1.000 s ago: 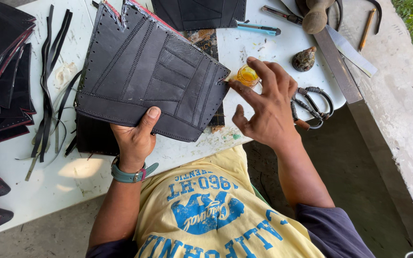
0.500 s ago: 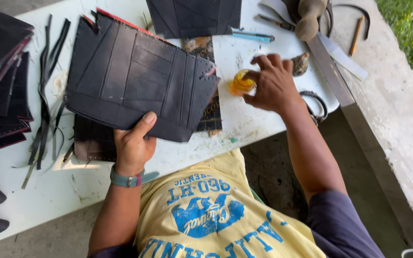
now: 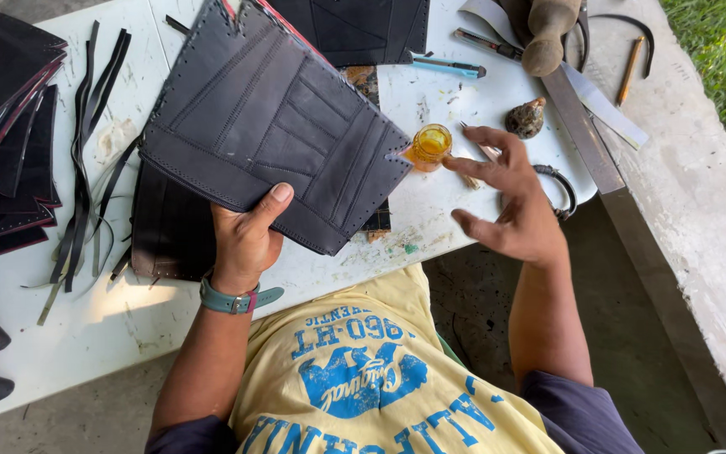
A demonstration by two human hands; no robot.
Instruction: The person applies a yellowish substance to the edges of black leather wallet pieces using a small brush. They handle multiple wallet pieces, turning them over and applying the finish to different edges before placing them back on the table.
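The fingers of the left hand [image 3: 245,240] are clamped on the lower edge of a dark stitched leather panel [image 3: 275,126], thumb flat on its face and the rest hidden behind, so the panel stands tilted above the middle of the white bench [image 3: 60,328]. Left of it, at the bench's left edge, lie stacked black leather pieces [image 3: 2,126] and loose black strips [image 3: 86,151]. A teal watch [image 3: 228,300] circles the wrist.

Moving right, a small glass jar of amber liquid [image 3: 431,143] sits on the bench just beside the panel's right corner. The right hand [image 3: 510,206] hovers just beside the jar with fingers spread wide, holding nothing; its forefinger points toward the jar. A blue-handled knife [image 3: 447,65] and a small lump [image 3: 526,118] lie farther back, scissors [image 3: 560,187] partly under the hand.

A good hold probably means keeping the thumb pressure firm near the panel's edge, so the perforated border stays steady and clear of the jar, which could tip if brushed.
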